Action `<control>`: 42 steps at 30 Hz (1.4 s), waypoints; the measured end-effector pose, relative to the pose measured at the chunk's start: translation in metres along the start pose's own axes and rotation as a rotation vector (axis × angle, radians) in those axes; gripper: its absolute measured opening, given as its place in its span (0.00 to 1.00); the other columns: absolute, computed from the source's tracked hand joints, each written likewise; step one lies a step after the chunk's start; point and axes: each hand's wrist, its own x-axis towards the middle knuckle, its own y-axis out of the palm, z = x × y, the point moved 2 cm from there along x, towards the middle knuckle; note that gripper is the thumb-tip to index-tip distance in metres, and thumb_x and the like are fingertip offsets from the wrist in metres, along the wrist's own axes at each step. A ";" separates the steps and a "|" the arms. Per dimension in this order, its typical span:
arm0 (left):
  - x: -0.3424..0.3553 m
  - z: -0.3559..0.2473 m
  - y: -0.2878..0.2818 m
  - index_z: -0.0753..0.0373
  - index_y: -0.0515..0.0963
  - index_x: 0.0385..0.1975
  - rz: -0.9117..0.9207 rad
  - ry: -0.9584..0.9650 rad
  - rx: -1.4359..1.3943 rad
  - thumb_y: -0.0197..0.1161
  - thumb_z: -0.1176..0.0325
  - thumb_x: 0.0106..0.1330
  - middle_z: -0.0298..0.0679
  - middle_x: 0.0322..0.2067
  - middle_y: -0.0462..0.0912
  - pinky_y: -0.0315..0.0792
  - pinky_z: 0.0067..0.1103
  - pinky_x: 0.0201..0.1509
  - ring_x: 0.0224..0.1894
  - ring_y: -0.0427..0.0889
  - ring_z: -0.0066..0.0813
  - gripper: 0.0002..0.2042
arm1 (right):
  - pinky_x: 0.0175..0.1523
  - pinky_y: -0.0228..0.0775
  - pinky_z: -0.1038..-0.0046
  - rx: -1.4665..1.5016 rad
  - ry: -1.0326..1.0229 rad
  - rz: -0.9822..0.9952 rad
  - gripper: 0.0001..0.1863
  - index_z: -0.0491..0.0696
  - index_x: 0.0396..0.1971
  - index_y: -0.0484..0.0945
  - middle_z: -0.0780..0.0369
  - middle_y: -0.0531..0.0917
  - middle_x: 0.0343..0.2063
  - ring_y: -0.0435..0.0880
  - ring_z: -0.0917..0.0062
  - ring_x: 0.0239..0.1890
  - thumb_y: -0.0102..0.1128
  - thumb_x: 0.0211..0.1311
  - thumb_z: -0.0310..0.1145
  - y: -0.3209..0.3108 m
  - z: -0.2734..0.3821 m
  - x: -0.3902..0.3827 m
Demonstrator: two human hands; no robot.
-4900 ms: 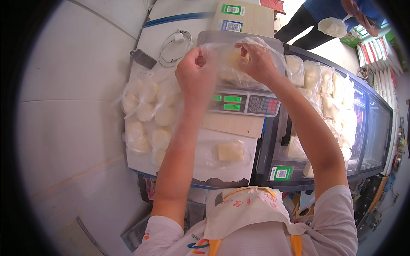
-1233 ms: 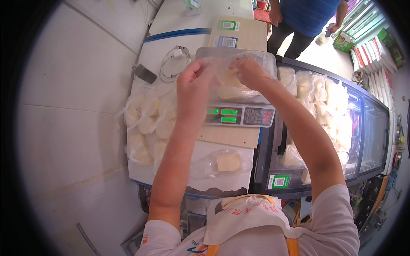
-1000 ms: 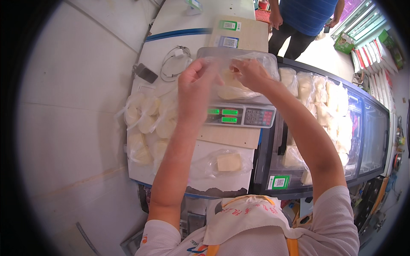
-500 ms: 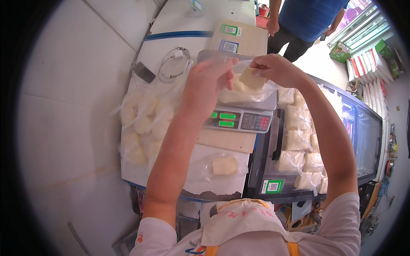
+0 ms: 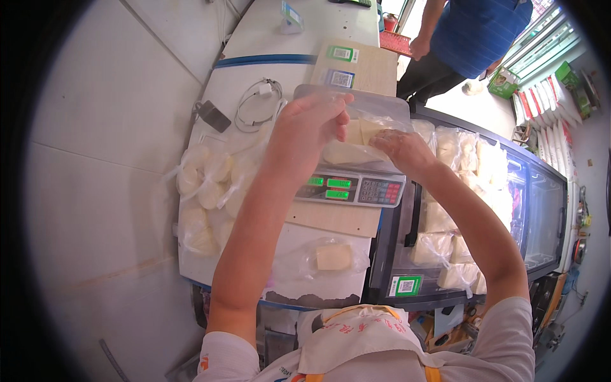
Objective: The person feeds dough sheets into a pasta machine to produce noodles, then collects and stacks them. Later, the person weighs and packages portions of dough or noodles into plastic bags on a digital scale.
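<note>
A clear plastic bag [image 5: 350, 154] with pale cream pieces in it lies on the pan of a digital scale [image 5: 347, 186]. Inside the bag's opening, my right hand [image 5: 402, 151] has its fingers closed on a pale square block [image 5: 370, 129], which looks like a stack of dough wrappers. My left hand [image 5: 312, 124], slightly blurred, is at the bag's left side with fingers curled in; its fingertips seem to pinch the bag's edge, though the wrist and knuckles partly hide this. Another bagged pale block [image 5: 333, 257] rests on the table nearer to me.
Bags of round pale pieces [image 5: 207, 178] lie left of the scale, near a cable [image 5: 245, 105] and a black adapter [image 5: 213, 116]. On the right, several bagged blocks [image 5: 461, 245] are stacked on a dark-framed glass-top freezer [image 5: 398, 251]. A person in blue [image 5: 474, 38] stands beyond.
My right hand has lowered the pale block into the bag, moving down and slightly nearer. The left hand has stayed almost in place. The person in blue has shifted to the right.
</note>
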 end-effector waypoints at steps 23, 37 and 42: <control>0.020 -0.010 -0.019 0.73 0.80 0.46 -0.017 0.081 0.112 0.61 0.69 0.75 0.38 0.36 0.83 0.77 0.27 0.53 0.39 0.83 0.30 0.12 | 0.44 0.79 0.62 -0.560 -0.122 0.331 0.25 0.49 0.24 0.86 0.63 0.84 0.20 0.88 0.63 0.33 0.62 0.71 0.55 -0.141 0.005 -0.008; 0.039 0.013 -0.015 0.62 0.84 0.51 0.077 0.263 0.308 0.59 0.72 0.78 0.36 0.45 0.88 0.74 0.19 0.57 0.48 0.82 0.20 0.09 | 0.66 0.69 0.65 1.724 0.051 -0.256 0.09 0.50 0.52 0.80 0.63 0.85 0.45 0.84 0.72 0.55 0.57 0.80 0.35 -0.083 -0.037 0.001; 0.059 0.047 -0.006 0.67 0.83 0.50 0.147 0.321 0.543 0.58 0.72 0.79 0.34 0.33 0.84 0.70 0.17 0.42 0.34 0.77 0.18 0.09 | 0.51 0.76 0.75 1.951 0.232 -0.452 0.23 0.40 0.70 0.71 0.65 0.82 0.34 0.81 0.79 0.39 0.56 0.80 0.30 -0.035 -0.004 0.031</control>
